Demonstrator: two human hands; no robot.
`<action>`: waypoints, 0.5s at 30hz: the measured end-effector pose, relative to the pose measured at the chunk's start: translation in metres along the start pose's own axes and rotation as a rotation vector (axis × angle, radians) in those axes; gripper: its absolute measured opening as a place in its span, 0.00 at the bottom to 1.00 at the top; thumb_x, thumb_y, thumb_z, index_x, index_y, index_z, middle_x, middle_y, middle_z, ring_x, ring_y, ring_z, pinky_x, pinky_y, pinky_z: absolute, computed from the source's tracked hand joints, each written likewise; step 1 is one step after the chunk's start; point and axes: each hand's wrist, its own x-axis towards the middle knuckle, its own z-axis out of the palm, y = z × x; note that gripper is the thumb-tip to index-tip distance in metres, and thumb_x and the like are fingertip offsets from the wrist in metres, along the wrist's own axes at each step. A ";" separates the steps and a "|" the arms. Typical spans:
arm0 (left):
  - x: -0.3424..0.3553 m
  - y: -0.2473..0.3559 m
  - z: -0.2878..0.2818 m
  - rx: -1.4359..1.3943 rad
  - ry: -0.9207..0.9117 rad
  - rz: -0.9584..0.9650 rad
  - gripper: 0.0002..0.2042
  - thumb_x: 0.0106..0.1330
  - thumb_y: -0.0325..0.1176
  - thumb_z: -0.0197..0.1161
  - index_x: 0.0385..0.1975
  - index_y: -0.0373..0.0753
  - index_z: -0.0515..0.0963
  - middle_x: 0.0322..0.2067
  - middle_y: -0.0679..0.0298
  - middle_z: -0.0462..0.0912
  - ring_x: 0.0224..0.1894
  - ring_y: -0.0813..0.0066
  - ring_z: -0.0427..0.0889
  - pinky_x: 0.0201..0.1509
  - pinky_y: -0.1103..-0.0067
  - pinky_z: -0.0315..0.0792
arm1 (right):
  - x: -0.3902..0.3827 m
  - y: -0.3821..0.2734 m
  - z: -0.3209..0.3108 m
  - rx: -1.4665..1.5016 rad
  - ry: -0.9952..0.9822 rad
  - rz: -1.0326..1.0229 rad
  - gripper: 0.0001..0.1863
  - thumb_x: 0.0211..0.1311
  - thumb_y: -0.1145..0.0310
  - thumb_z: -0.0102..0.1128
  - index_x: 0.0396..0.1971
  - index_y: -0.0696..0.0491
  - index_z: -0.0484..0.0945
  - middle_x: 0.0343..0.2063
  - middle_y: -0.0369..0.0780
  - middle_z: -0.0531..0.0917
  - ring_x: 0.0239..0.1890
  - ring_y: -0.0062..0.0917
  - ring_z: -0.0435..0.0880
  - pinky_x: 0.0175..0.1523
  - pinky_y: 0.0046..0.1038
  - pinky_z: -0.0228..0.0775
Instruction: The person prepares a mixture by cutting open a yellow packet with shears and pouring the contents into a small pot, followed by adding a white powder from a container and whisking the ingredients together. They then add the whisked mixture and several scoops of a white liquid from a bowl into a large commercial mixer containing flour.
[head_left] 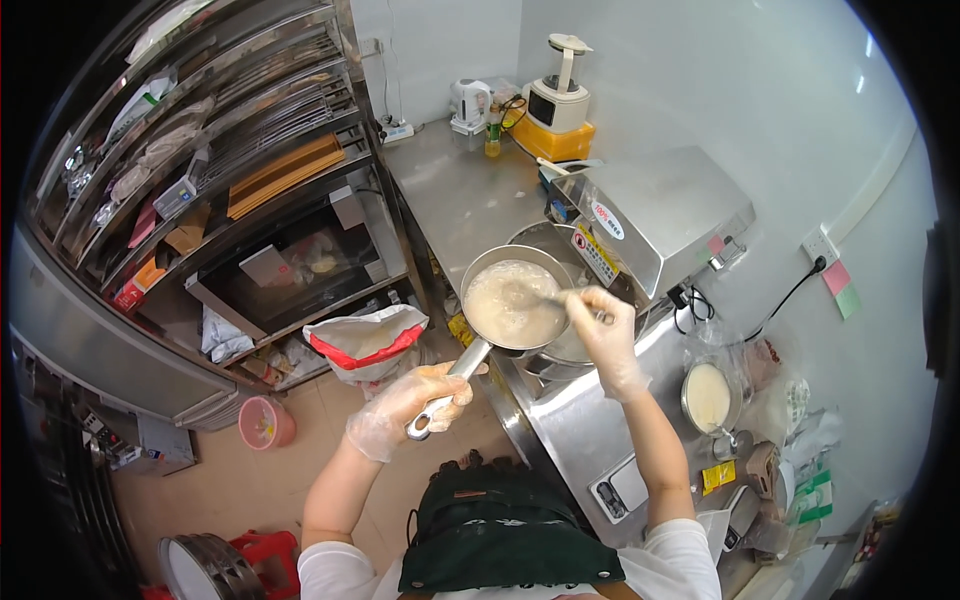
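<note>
A steel saucepan (500, 300) of beige, foamy liquid is held over the rim of a large steel bowl (600, 340) in a stand mixer (655, 220). My left hand (425, 400), in a clear plastic glove, grips the pan's long metal handle from below. My right hand (600, 330), also gloved, pinches a stirring utensil (545, 298) whose head is blurred in the liquid, so its exact kind is hard to tell.
Steel counter (430, 190) with kettle (470, 105) and blender (560, 95) behind; right, a bowl of pale batter (708, 398) and scale (620, 488). Left, a rack with oven (300, 260); below, an open sack (368, 335), pink bucket (265, 422) and red stool (270, 560).
</note>
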 end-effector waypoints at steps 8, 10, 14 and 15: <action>0.001 -0.004 -0.010 -0.023 -0.011 -0.028 0.21 0.67 0.28 0.58 0.58 0.30 0.67 0.26 0.67 0.74 0.17 0.85 0.70 0.16 0.86 0.62 | 0.005 -0.043 -0.017 -0.471 -0.098 -0.296 0.08 0.57 0.71 0.67 0.33 0.60 0.85 0.29 0.43 0.87 0.31 0.22 0.85 0.40 0.23 0.76; 0.002 -0.005 -0.008 -0.029 -0.015 -0.019 0.21 0.67 0.28 0.58 0.58 0.30 0.67 0.26 0.66 0.74 0.17 0.84 0.70 0.16 0.86 0.62 | -0.005 -0.046 -0.017 -0.483 -0.291 -0.289 0.06 0.57 0.74 0.67 0.32 0.61 0.85 0.30 0.42 0.87 0.32 0.19 0.84 0.41 0.23 0.76; -0.001 -0.002 -0.001 -0.011 -0.022 -0.002 0.21 0.68 0.29 0.58 0.59 0.31 0.67 0.26 0.66 0.74 0.17 0.84 0.70 0.16 0.86 0.62 | 0.001 -0.033 0.005 -0.414 -0.332 -0.527 0.06 0.55 0.73 0.68 0.34 0.55 0.85 0.25 0.41 0.84 0.26 0.27 0.85 0.34 0.24 0.76; 0.000 -0.002 -0.002 -0.011 -0.020 0.002 0.21 0.68 0.29 0.58 0.59 0.31 0.67 0.26 0.66 0.74 0.17 0.84 0.70 0.16 0.86 0.62 | 0.007 -0.030 0.007 -0.545 -0.249 -0.594 0.07 0.53 0.73 0.68 0.34 0.53 0.84 0.25 0.41 0.83 0.26 0.29 0.84 0.33 0.25 0.76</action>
